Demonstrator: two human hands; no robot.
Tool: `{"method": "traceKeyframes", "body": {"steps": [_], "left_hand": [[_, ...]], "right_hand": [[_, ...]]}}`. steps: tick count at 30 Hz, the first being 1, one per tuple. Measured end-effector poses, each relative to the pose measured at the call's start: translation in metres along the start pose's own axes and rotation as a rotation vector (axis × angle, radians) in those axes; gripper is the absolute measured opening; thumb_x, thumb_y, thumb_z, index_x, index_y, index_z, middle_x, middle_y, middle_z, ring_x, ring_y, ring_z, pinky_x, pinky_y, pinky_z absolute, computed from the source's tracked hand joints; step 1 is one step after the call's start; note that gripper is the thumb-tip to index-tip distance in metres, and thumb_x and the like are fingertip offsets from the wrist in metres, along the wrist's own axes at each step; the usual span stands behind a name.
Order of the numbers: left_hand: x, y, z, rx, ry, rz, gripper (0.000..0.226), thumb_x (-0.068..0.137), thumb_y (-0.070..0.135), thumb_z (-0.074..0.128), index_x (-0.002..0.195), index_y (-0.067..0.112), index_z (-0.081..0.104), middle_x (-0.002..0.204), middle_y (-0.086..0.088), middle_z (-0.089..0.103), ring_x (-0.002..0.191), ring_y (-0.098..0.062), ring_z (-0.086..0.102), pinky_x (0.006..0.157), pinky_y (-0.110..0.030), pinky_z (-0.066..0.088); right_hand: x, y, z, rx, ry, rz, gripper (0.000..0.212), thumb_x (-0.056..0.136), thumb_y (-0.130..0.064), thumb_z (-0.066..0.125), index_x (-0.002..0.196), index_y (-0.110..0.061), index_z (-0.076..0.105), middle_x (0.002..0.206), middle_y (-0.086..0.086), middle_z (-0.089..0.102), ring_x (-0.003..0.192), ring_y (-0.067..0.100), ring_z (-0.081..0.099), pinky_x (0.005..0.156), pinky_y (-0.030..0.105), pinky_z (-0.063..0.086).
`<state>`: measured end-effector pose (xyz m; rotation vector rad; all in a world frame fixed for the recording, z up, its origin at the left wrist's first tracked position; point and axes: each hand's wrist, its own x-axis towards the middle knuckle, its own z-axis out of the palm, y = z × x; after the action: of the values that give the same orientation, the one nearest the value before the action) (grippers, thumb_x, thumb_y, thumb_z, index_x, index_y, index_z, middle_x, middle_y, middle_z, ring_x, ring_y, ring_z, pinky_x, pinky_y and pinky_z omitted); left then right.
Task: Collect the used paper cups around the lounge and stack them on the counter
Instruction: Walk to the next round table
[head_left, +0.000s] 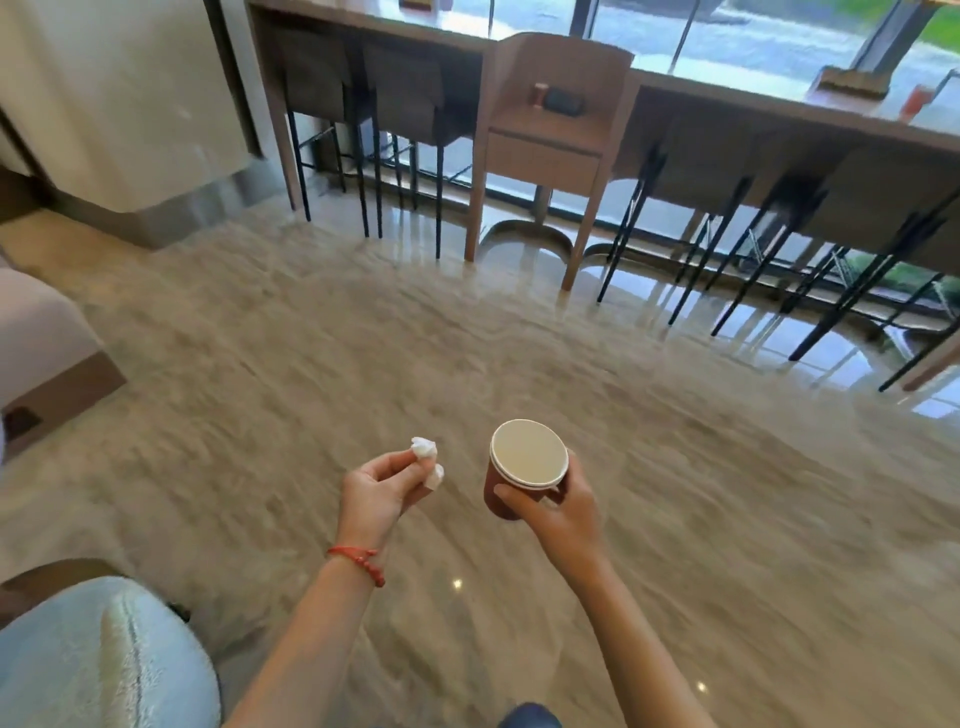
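Observation:
My right hand (558, 506) grips a brown paper cup stack (524, 465) with white rims, held upright over the floor; two or three rims show nested together. A crumpled white tissue (427, 460) is pinched between the fingers of my left hand (379, 491), which wears a red bead bracelet at the wrist. Both hands are held out in front of me, about a cup's width apart. A reddish cup (917, 101) stands on the long window counter (779, 98) at the far right.
A wooden chair (550, 140) with small items on its seat faces me at the counter, with black-legged bar stools (405, 104) on both sides. A beige sofa edge (41, 332) is at left. A pale blue cushion (98, 660) fills the bottom left. Polished stone floor (363, 338) lies between.

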<state>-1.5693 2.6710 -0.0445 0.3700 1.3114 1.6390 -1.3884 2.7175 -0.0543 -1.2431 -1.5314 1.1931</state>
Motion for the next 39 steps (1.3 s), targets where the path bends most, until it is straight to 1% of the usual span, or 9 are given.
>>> {"method": "traceKeyframes", "body": {"steps": [2,5,9,13,21,25,29,36,39], "left_hand": [[0.02,0.003,0.002,-0.013,0.043,0.008,0.008,0.077,-0.003,0.068,0.083,0.001,0.07,0.061,0.002,0.069,0.058,-0.007,0.065,0.058,-0.016,0.053],[0.051,0.009,0.003,-0.041,0.111,0.026,0.006,0.076,-0.001,0.069,0.081,0.003,0.071,0.061,0.002,0.069,0.057,-0.007,0.065,0.058,-0.016,0.053],[0.094,0.016,0.01,-0.055,0.208,0.05,0.007,0.075,-0.001,0.069,0.081,0.003,0.07,0.061,0.002,0.069,0.057,-0.007,0.065,0.058,-0.016,0.053],[0.137,0.028,0.023,-0.085,0.357,0.089,0.012,0.074,-0.005,0.069,0.076,0.006,0.07,0.061,0.0,0.071,0.057,-0.008,0.067,0.055,-0.015,0.052],[0.186,0.056,0.028,-0.145,0.57,0.171,0.011,0.076,-0.004,0.068,0.077,0.007,0.07,0.06,-0.001,0.071,0.057,-0.008,0.067,0.055,-0.015,0.052],[0.199,0.066,0.011,-0.172,0.683,0.19,0.012,0.077,-0.006,0.066,0.078,0.006,0.069,0.058,0.0,0.07,0.055,-0.007,0.067,0.053,-0.015,0.052],[0.22,0.078,-0.016,-0.196,0.773,0.194,0.012,0.077,-0.007,0.066,0.08,0.004,0.068,0.057,0.0,0.07,0.055,-0.007,0.066,0.053,-0.015,0.052],[0.284,0.119,-0.089,-0.193,0.866,0.217,0.01,0.076,-0.006,0.067,0.083,0.0,0.069,0.057,-0.001,0.07,0.054,-0.008,0.066,0.054,-0.016,0.053],[0.318,0.144,-0.124,-0.178,0.874,0.227,0.009,0.076,-0.005,0.067,0.084,-0.001,0.069,0.056,-0.001,0.069,0.055,-0.009,0.066,0.056,-0.017,0.053]], "right_hand": [[0.028,0.002,0.01,0.009,-0.034,-0.009,0.057,0.066,-0.01,0.084,0.102,-0.039,0.052,0.096,-0.023,0.065,0.089,-0.012,0.06,0.073,0.005,0.044],[0.071,0.004,0.025,0.019,-0.098,-0.023,0.06,0.065,-0.007,0.084,0.105,-0.037,0.051,0.097,-0.022,0.065,0.09,-0.012,0.06,0.074,0.006,0.045],[0.132,0.005,0.046,0.02,-0.235,-0.051,0.058,0.067,-0.01,0.084,0.107,-0.037,0.051,0.098,-0.034,0.063,0.091,-0.01,0.061,0.074,0.005,0.045],[0.196,0.001,0.062,0.057,-0.372,-0.049,0.055,0.067,-0.015,0.084,0.107,-0.037,0.053,0.098,-0.028,0.065,0.093,-0.006,0.062,0.071,0.007,0.046],[0.29,-0.012,0.111,0.075,-0.634,-0.056,0.055,0.065,-0.018,0.084,0.106,-0.037,0.054,0.097,-0.028,0.066,0.091,-0.006,0.062,0.071,0.007,0.046],[0.307,-0.016,0.152,0.076,-0.753,-0.056,0.057,0.059,-0.03,0.082,0.107,-0.038,0.054,0.098,-0.028,0.066,0.093,-0.007,0.062,0.07,0.006,0.045],[0.324,-0.018,0.197,0.064,-0.85,-0.058,0.055,0.064,-0.021,0.083,0.106,-0.04,0.053,0.097,-0.029,0.065,0.091,-0.008,0.061,0.069,0.006,0.046],[0.364,-0.031,0.299,0.052,-0.914,-0.058,0.059,0.054,-0.041,0.079,0.106,-0.045,0.052,0.098,-0.031,0.064,0.092,-0.008,0.061,0.07,0.006,0.046],[0.387,-0.037,0.352,0.049,-0.933,-0.058,0.058,0.058,-0.034,0.082,0.107,-0.044,0.052,0.1,-0.029,0.065,0.093,-0.007,0.061,0.07,0.007,0.046]]}}
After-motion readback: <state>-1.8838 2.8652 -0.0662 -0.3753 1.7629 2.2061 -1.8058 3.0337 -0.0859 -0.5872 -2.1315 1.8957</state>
